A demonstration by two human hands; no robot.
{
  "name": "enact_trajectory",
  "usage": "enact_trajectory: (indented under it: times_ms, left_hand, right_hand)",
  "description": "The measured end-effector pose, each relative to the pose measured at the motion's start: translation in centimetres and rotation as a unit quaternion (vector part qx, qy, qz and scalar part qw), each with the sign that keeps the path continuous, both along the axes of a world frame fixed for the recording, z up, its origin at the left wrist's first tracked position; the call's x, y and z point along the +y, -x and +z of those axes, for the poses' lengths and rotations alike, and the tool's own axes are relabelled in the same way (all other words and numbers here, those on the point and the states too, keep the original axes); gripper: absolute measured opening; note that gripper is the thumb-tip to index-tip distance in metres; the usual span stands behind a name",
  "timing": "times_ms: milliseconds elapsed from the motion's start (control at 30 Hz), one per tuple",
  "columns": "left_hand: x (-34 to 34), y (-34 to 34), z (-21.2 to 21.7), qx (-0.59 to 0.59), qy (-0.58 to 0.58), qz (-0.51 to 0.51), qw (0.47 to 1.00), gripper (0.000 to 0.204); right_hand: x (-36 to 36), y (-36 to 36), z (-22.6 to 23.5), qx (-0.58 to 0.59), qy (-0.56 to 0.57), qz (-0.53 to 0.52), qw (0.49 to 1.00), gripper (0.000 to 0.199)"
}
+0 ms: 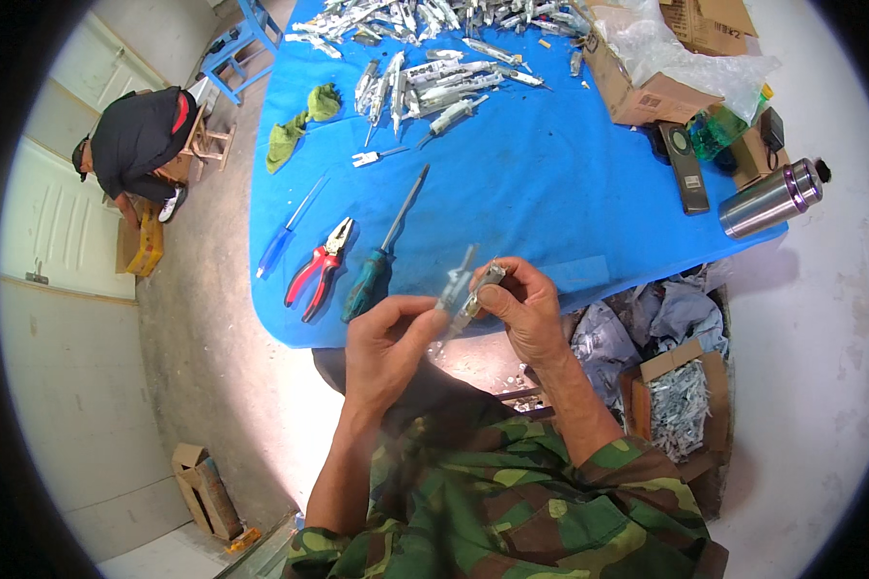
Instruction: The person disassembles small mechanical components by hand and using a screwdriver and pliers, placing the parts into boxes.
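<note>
Above the table's near edge, my left hand (386, 349) pinches a thin clear plastic strip (457, 280), smeared by motion. My right hand (533, 317) grips a small narrow silver-grey part (490, 278) between thumb and fingers, right beside the strip. I cannot tell whether the two pieces are joined. Left of my hands on the blue cloth (512, 207) lie a screwdriver with a teal handle (365, 286), red-handled pliers (321, 267) and a slim screwdriver with a blue handle (276, 253). Further off, several long pale parts (444, 85) lie in a loose pile.
A crumpled green cloth (288, 140) lies at the table's left. Along the right stand an open cardboard box (637, 96), a dark handheld device (686, 174) and a steel flask (768, 201). Below is a box of scraps (681, 410). At far left a person (145, 135) bends over a carton.
</note>
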State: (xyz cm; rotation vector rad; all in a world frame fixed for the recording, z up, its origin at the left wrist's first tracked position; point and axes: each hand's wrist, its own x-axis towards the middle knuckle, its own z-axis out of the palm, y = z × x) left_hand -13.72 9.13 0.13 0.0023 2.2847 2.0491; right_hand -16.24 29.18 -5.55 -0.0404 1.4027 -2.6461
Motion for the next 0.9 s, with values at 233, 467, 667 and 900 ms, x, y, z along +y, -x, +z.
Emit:
enact_trajectory:
  times_ms: [233, 467, 667, 900]
  left_hand:
    - [-2.9, -0.8, -0.7, -0.028, -0.087, 0.125, 0.988, 0.014]
    - [-11.5, -0.3, -3.8, 0.005, -0.155, 0.239, 0.959, 0.023]
    - [-20.5, 1.3, -5.9, 0.042, -0.181, 0.168, 0.968, 0.024]
    - [-6.6, 2.3, -1.3, 0.065, -0.108, 0.142, 0.982, 0.020]
  right_hand:
    - [0.4, -1.7, 0.1, -0.008, 0.022, 0.010, 1.000, 0.030]
    - [0.8, -3.5, -0.5, -0.026, -0.048, -0.017, 0.998, 0.030]
    - [-0.5, -4.9, -2.3, 0.004, -0.062, -0.055, 0.997, 0.026]
    - [-1.5, -5.5, -4.7, -0.015, -0.117, -0.098, 0.988, 0.018]
